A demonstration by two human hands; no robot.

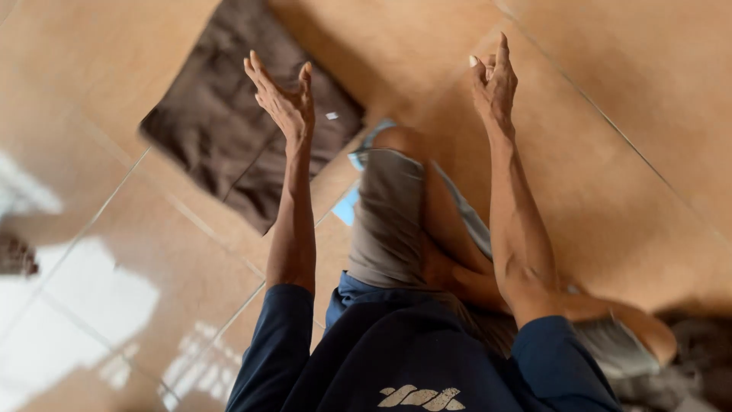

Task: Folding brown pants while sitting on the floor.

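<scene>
a glossy tiled floor (122,305) fills the left, bright with window glare. further in lies a brown cloth (210,122), folded, flat on the tiles, a small white tag on it. the left hand (284,99) is raised over the cloth's right edge, palm open, fingers spread apart, holding nothing and not touching the cloth. between the arms the person's bent legs in grey shorts (389,221) rest on the floor. the right hand (494,80) is lifted too, well apart from the cloth, fingers loosely together and slightly curled, empty. judging from this, the risk is a one-handed grab: only the left hand is near the cloth, so the fold could fall open or drag on the slick tiles.
</scene>
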